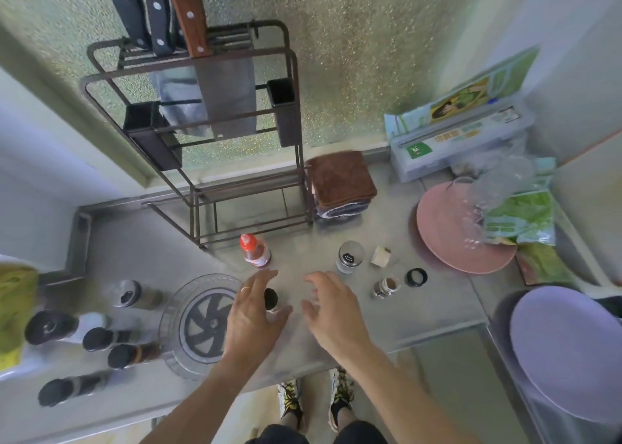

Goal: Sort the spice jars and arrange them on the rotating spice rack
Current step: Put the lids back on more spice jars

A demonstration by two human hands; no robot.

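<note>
While the round spice rack [202, 326] just left of the left hand [254, 315] had no jars on it, the job looked barely begun. That hand curled around a small black-capped jar [271, 299]; the right hand [331, 312] hung open, holding nothing. More jars [111, 339] waited farther left on the table [420, 312].

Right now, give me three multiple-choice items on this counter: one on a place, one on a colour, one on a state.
1. Where is the clear rotating rack?
A. left of the left hand
B. on the pink plate
C. inside the knife rack

2. What colour is the cap of the bottle by the knife rack?
A. blue
B. red
C. white

3. How is the right hand?
A. gripping a knife
B. holding a jar
C. open, holding nothing

Answers: 1 A, the rack lies just left of the left hand. 2 B, its cap is red. 3 C, the fingers are spread over bare counter.
</note>
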